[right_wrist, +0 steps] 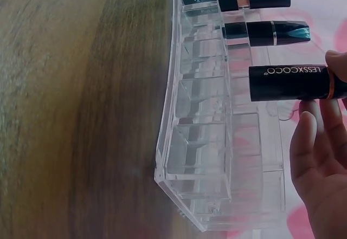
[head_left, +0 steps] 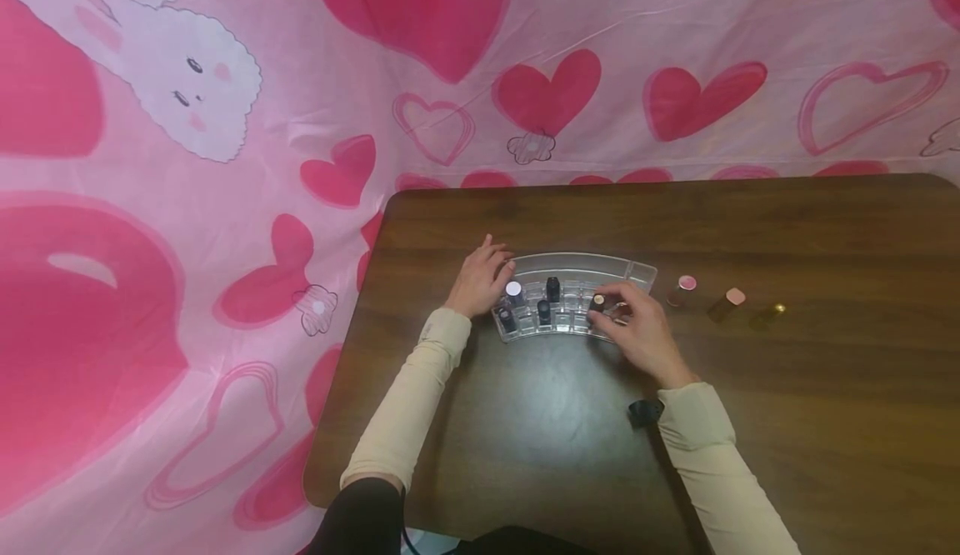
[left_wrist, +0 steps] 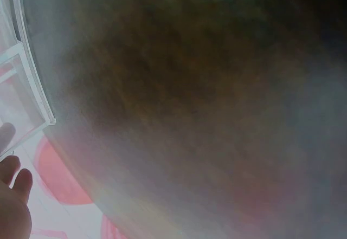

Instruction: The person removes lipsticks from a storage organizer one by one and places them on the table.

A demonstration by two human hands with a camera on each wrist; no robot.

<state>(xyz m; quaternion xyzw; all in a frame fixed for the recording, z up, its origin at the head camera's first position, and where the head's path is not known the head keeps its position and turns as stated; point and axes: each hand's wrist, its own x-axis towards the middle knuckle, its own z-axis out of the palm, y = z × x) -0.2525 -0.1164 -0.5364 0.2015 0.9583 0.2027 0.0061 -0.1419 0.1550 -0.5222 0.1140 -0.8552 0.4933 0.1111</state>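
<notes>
Currently, a black lipstick [right_wrist: 290, 83] is held upright in the right grip [head_left: 639, 330], pinched over the right part of the clear rack [head_left: 573, 263]. The left grip [head_left: 478, 280] is laid, fingers uncurled, at the rack's left end. Three tubes [head_left: 686, 285] [head_left: 733, 298] [head_left: 778, 311] are spaced along the tabletop [head_left: 517, 430], right of the rack.
</notes>
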